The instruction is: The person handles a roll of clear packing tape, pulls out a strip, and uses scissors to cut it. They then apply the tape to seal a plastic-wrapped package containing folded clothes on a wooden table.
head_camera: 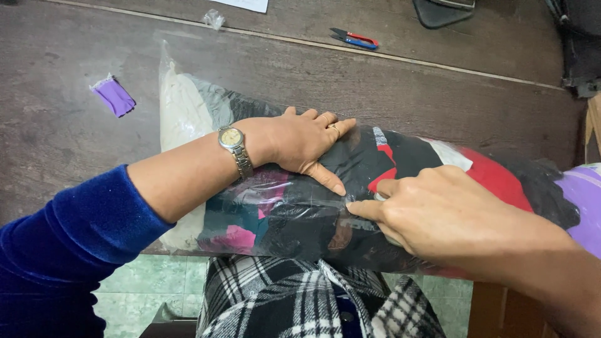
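Note:
A long clear plastic bag [250,206] stuffed with folded clothes in black, red, pink and cream lies across the dark wooden table [56,125]. My left hand [307,141], with a wristwatch and a ring, presses flat on top of the bag, thumb pointing right. My right hand [432,209] rests on the bag just right of it, forefinger tip pressing the plastic near my left thumb. A strip of clear tape seems to run under both fingers, though I cannot tell for sure.
A purple scrap [114,96] lies at the table's left. Small red-and-blue snips [355,39] lie at the back, near a crumpled bit of plastic [214,19] and a dark object [441,11]. A purple roll [585,206] sits at the right edge. Green floor tiles [150,281] show below.

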